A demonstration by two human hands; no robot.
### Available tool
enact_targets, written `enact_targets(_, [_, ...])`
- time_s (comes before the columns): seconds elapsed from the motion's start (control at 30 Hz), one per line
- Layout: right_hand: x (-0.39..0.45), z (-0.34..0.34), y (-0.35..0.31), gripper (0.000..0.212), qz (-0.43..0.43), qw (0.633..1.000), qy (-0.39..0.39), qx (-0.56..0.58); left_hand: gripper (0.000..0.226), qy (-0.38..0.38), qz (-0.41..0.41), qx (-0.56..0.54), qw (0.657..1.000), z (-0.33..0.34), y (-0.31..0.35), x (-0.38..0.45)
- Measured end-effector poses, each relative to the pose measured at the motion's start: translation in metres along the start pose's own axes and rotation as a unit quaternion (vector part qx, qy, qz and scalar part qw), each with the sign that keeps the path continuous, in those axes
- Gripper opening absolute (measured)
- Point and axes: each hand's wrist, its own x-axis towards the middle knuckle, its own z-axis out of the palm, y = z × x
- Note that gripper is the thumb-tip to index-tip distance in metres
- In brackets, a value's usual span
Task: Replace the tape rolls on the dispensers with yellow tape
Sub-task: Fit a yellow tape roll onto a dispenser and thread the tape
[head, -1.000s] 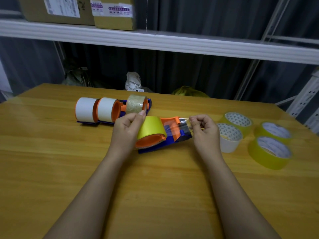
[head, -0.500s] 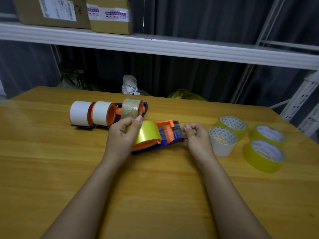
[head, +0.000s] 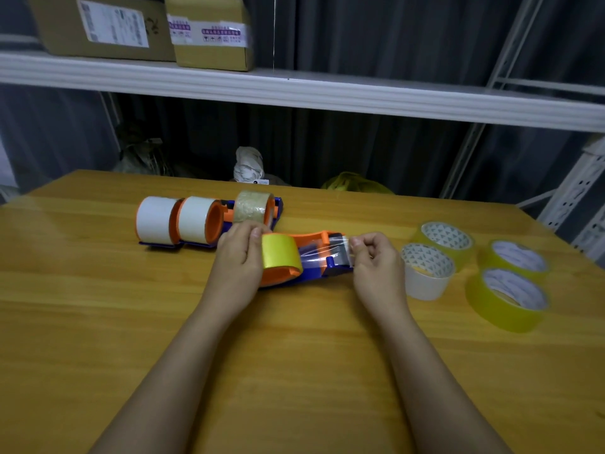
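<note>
Dispenser point(head: 314, 260) tipped flatter; left hand point(head: 240, 257) grips yellow roll point(head: 280, 253), right hand point(head: 373, 257) pinches tape end, threading; next seat at cutter.

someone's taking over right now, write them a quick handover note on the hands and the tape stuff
Left hand grips the yellow roll mounted on the near dispenser.
Right hand pinches the tape's free end at the dispenser's front end, film stretched from the roll.
Done: this dispenser carries yellow tape.
Left: finish threading the end. Behind it, two white rolls and one tan roll sit on dispensers awaiting replacement.
Spares on the right: three yellow rolls; a removed white roll sits beside them.
</note>
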Motion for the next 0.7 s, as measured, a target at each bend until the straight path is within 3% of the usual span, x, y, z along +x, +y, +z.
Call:
enact_targets(0.1, [-0.001,0.002,-0.002,0.012,-0.021,1.000,0.005,-0.012,0.024,-0.020,-0.032,-0.037,0.999,0.001,0.004,-0.001])
enact_targets(0.2, [-0.001,0.002,-0.004,0.012,-0.015,1.000,0.002,-0.009,0.042,-0.034,-0.038,0.021,0.998,0.001,0.008,-0.002])
enact_targets(0.33, [-0.001,0.002,-0.004,0.013,0.016,1.000,-0.005,0.001,0.031,0.003,-0.005,0.040,0.999,0.002,0.011,-0.003])
enact_targets(0.53, [0.001,0.002,-0.001,0.015,0.052,0.998,-0.013,0.015,0.025,-0.021,-0.019,0.001,1.000,-0.002,0.010,-0.003])
enact_targets(0.7, [0.005,0.000,0.002,0.014,0.097,0.993,-0.022,0.057,0.019,-0.057,0.020,0.011,0.998,-0.003,0.008,0.000])
